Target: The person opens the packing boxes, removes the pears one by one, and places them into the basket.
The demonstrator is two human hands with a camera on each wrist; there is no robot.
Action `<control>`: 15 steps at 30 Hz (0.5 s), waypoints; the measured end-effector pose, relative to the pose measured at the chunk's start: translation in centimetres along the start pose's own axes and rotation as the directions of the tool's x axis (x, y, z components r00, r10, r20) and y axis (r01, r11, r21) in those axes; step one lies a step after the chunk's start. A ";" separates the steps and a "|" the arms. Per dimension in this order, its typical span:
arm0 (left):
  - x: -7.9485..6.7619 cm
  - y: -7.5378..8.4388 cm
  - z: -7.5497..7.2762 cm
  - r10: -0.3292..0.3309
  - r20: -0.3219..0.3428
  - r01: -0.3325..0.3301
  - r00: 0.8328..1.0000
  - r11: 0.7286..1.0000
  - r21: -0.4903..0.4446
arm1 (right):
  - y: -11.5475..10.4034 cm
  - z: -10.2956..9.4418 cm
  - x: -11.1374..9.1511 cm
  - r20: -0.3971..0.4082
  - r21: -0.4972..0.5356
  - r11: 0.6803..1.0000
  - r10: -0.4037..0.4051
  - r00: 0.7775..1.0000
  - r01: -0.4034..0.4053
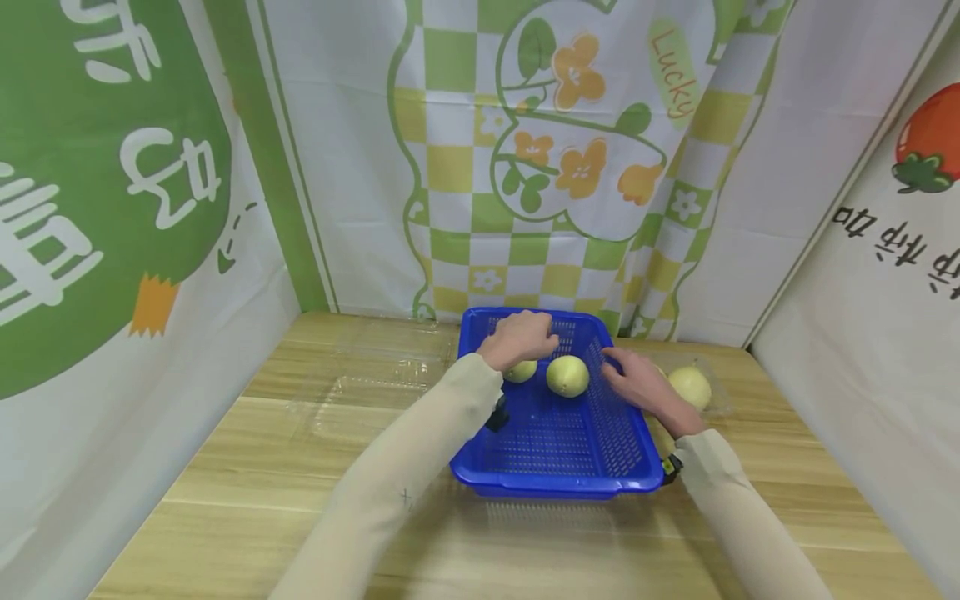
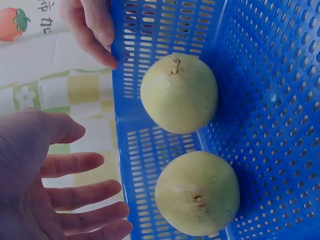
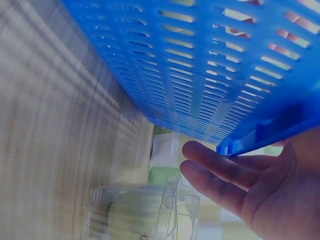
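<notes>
Two pale yellow-green melons [image 1: 567, 377] [image 2: 197, 194] lie side by side at the far end of a blue perforated basket [image 1: 555, 483]. My left hand [image 1: 521, 337] is over the basket's far left part and hides some of one melon in the head view. Its fingers are spread and hold nothing, as the left wrist view shows. At the basket's right rim, my right hand [image 1: 641, 382] has its fingers extended along the outside. The fingertips [image 3: 192, 149] lie right beside the rim, with no melon in that hand.
To the right of the basket, a clear plastic box [image 3: 170, 205] holds more pale melons [image 1: 690, 387]. Another clear plastic box [image 1: 371, 404] lies on the left of the wooden table [image 1: 247, 492]. Patterned curtains [image 1: 352, 167] hang behind and at both sides.
</notes>
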State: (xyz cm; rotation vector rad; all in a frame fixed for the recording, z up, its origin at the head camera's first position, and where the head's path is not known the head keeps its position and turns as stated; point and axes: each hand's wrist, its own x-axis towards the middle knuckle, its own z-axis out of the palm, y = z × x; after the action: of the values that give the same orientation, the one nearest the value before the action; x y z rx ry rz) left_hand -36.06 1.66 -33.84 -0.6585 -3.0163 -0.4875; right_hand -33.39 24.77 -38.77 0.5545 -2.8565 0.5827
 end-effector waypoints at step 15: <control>-0.4 2.3 -0.3 0.129 -0.022 -0.127 0.991 0.989 0.070 | 1.4 -2.3 -0.9 0.013 0.126 0.991 0.044 0.999 -0.046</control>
State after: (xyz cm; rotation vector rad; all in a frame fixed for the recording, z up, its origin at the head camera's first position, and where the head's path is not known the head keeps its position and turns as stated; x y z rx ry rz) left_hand -34.73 3.42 -32.92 -0.8271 -2.9276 -0.3827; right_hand -32.92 27.23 -37.38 0.5146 -2.8630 0.7749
